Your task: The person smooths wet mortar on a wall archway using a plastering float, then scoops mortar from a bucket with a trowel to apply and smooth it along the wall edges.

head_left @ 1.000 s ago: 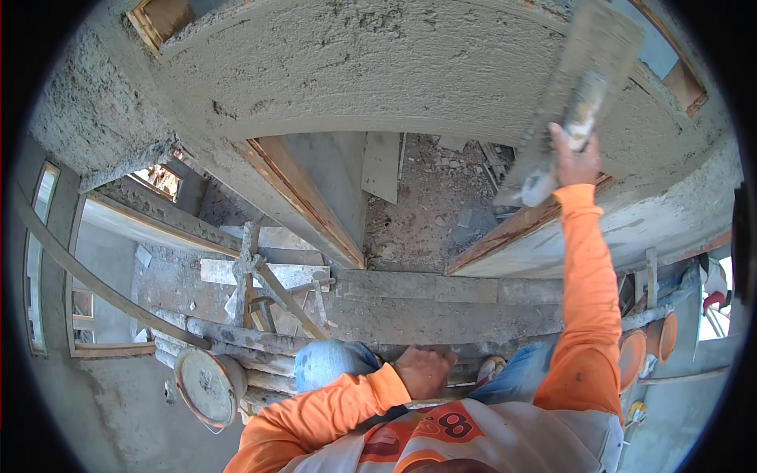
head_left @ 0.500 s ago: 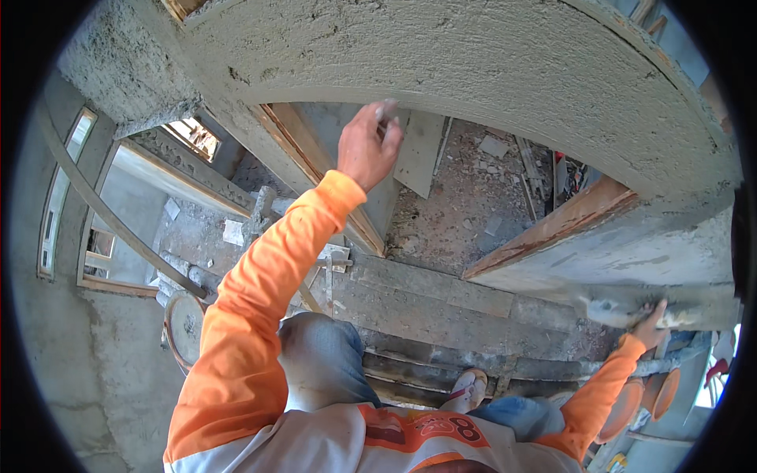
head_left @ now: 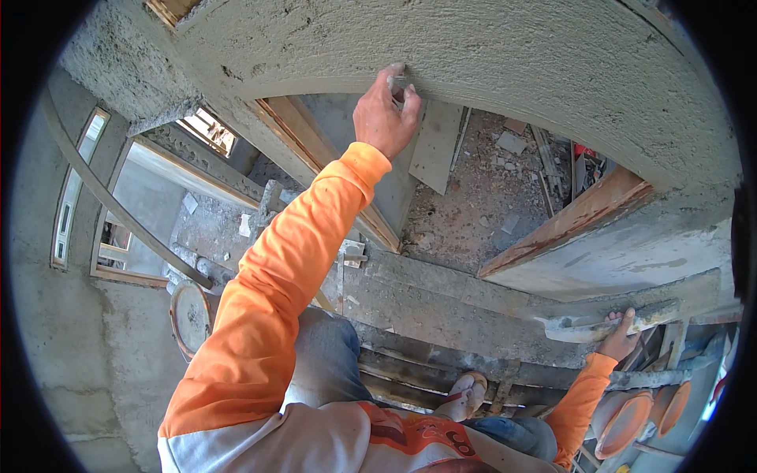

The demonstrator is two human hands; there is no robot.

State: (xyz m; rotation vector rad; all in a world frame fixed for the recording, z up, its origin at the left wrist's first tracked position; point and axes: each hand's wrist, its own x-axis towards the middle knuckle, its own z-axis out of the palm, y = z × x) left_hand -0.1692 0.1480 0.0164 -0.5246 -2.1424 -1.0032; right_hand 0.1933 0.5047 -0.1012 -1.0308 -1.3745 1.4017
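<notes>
One head-worn fisheye looks down and forward from above and behind the left hand (head_left: 386,114) and right hand (head_left: 620,337); beyond the right, depth seems uncertain.

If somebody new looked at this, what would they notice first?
Probably the bright orange left sleeve, reaching from the lower left up to the left hand, which is raised by the lower edge of the rough grey plaster. Next might come the long flat tool held in the right hand, low on the right side. Two round orange containers also stand out at the lower right.
</notes>
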